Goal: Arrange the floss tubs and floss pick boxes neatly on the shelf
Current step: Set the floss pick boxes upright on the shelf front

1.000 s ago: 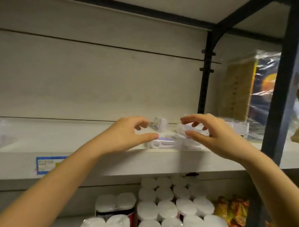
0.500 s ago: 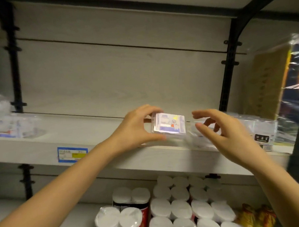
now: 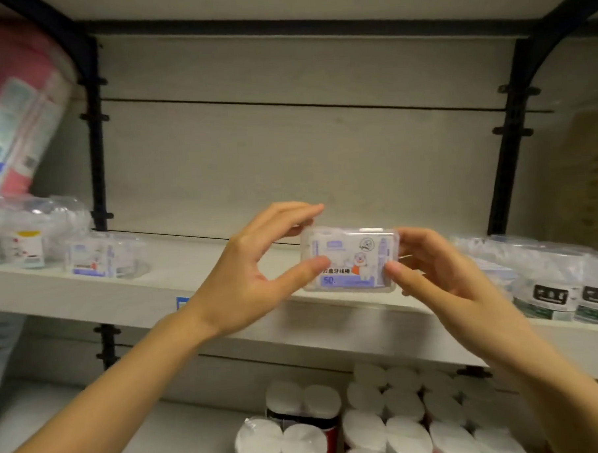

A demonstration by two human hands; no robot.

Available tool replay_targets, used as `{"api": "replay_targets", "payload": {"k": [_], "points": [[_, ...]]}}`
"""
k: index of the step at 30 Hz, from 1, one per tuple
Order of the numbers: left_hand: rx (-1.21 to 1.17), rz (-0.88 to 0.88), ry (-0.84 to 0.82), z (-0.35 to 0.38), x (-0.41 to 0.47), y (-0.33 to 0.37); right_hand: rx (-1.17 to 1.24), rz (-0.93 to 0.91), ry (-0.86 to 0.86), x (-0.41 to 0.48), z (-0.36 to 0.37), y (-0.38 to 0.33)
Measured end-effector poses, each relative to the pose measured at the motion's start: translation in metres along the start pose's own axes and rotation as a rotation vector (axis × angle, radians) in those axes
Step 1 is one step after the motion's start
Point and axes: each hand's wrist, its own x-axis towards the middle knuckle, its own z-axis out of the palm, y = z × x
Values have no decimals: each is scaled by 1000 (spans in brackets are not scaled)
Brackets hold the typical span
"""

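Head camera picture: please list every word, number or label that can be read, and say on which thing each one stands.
"方盒牙线棒": on the floss pick box pinched between the left hand and the right hand.
"50.": same box, lower left corner.
Small print on that box: too blurred to read.
Black labels on the wrapped packs: blurred.
Blue shelf tag: mostly hidden.
Clear box, pink pack: blurred.

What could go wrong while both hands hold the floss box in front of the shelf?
1. The left hand and right hand pinch the box only at its ends, seemingly off the shelf; a slip might drop it onto the rolls below.
2. Set down further right, it could knock the wrapped packs crowding the shelf front.
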Motion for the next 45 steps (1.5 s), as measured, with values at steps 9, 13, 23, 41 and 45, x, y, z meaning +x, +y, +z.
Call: {"api": "replay_targets", "payload": {"k": [9,13,23,41,45], "points": [[-187,-346,56,-125,-40,-11,89,-135,-56,43,118,-29],[-172,-370,55,-190,-49,-43,51,-177,-12,76,185,-45],[-178,-306,-60,-287,-14,-133,-126,-135,192,160,276,-73],[300,-481,-833,-258,32,-195,-38,342,-117,202,269,-9],[373,-474,-972,-257,35,-196,-102,368,-207,197,270,-7]]}}
